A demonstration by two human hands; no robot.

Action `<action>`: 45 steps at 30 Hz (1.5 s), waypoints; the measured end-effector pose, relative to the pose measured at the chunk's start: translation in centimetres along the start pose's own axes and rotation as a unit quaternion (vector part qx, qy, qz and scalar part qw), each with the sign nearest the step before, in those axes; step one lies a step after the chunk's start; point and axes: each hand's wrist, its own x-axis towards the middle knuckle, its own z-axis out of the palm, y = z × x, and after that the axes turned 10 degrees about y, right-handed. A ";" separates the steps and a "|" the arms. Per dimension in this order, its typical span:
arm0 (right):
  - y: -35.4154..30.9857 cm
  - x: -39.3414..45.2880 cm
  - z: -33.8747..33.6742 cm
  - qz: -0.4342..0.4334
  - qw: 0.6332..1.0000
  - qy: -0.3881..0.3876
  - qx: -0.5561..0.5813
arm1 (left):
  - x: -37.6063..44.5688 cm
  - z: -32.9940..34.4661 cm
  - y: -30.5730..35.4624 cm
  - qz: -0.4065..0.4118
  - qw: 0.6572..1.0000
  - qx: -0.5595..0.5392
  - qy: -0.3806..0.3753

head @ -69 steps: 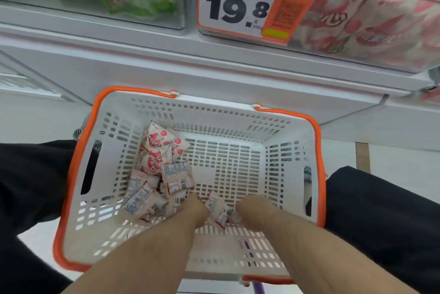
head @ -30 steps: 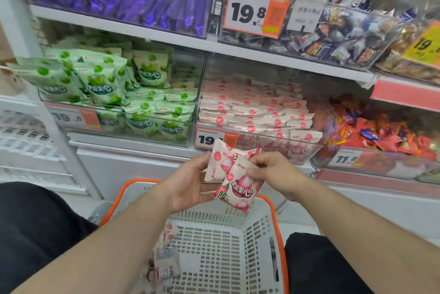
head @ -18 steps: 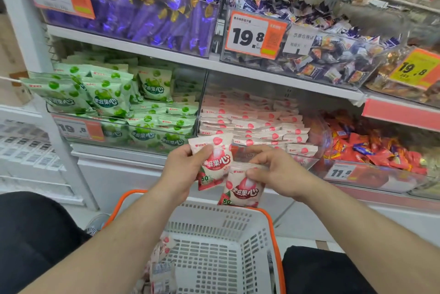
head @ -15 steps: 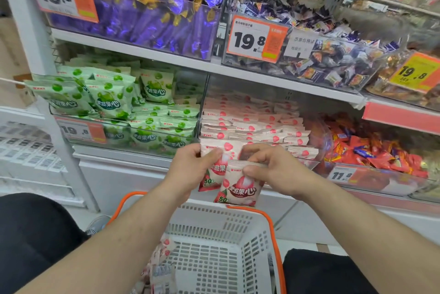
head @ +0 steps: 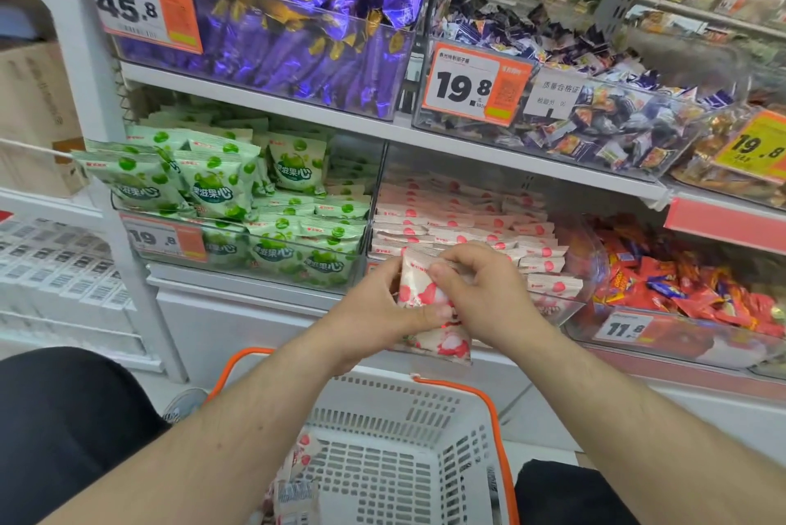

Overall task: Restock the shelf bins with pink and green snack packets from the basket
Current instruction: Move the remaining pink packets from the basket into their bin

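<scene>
Since 0.5 s ago both hands have drawn the pink packets [head: 429, 303] together. Left hand [head: 374, 316] and right hand [head: 480, 290] pinch them at the pink bin's [head: 561, 312] front edge, above the basket [head: 425, 431].

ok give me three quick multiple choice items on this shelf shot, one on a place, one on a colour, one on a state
1. Where is the bin of pink packets relative to the bin of green packets?
A. above it
B. to its right
C. to its left

2. What colour is the basket rim?
A. orange
B. blue
C. black

3. What are the left hand and right hand doing?
A. both hanging idle
B. both gripping pink packets
C. both inside the basket

Answers: 1 B, the pink bin sits right of the green on one shelf. 2 A, the rim is orange. 3 B, both hands' fingers curl round the packets above the basket.
</scene>
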 end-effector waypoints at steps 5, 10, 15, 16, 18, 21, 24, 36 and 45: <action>0.0 -0.4 1.1 0.006 0.999 -0.018 0.050 | 0.2 -0.6 -0.2 -0.010 1.000 0.024 0.003; 0.4 -0.4 0.6 0.123 0.987 -0.015 0.103 | 0.9 -1.8 -0.2 -0.015 1.000 0.001 0.023; 1.0 0.4 0.8 0.174 0.957 -0.133 0.191 | 2.3 -2.0 0.3 -0.021 0.998 -0.041 0.049; 1.2 0.8 1.0 0.173 0.955 -0.130 0.204 | 2.7 -2.0 0.5 -0.023 0.998 -0.046 0.047; 1.2 1.6 1.2 0.171 0.951 -0.132 0.223 | 3.5 -1.8 1.0 -0.024 0.997 -0.056 0.039; 1.7 2.9 1.7 0.181 0.952 -0.124 0.215 | 4.8 -1.3 1.7 -0.022 0.998 -0.042 0.031; 2.4 4.3 2.1 0.212 0.947 -0.102 0.217 | 6.2 -1.0 2.4 -0.002 0.999 0.025 0.024; 5.4 16.8 3.3 0.165 0.984 0.055 0.036 | 14.0 -3.9 1.1 0.155 0.775 0.557 0.256; 5.7 19.9 7.0 0.106 0.993 0.036 -0.032 | 13.9 -3.9 -0.1 0.187 0.766 0.552 0.270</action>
